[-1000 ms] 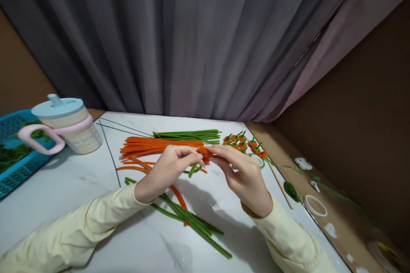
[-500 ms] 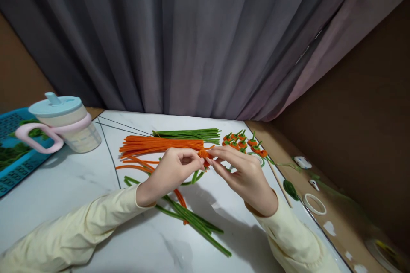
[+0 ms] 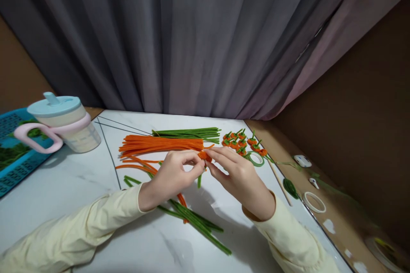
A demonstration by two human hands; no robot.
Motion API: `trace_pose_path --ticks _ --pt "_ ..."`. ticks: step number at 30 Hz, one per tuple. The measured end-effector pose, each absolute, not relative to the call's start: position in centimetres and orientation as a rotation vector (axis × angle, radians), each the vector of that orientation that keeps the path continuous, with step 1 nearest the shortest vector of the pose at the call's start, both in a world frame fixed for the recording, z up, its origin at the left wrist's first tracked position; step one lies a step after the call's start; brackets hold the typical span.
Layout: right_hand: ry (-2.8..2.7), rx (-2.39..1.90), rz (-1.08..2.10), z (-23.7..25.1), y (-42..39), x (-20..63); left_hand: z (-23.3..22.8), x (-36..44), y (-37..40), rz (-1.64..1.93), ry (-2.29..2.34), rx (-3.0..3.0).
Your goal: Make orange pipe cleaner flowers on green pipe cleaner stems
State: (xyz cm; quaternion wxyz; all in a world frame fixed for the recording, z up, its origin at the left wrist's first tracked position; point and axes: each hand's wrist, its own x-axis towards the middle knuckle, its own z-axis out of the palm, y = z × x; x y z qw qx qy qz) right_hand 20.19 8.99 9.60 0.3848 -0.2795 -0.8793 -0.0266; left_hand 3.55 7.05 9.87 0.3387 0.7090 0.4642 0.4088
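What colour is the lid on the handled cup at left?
Light blue lid, clearest in the head view.

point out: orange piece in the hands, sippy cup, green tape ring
orange piece [image 3: 203,155], head view, its coiled top between the fingertips
sippy cup [image 3: 59,106], head view, blue lid
green tape ring [image 3: 256,159], head view, its near rim

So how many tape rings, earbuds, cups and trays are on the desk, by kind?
Tape rings: 2, green and white
Earbud parts: 2, case and bud
Cups: 1
Trays: 1, blue
Total: 6
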Motion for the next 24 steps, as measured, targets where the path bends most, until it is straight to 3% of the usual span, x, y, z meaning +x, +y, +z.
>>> trace_pose_path --ticks 24 --pt "-2.316 -0.708 -0.076 9.0 8.7 19.9 9.9 3.3 7.6 0.93 1.142 1.571"
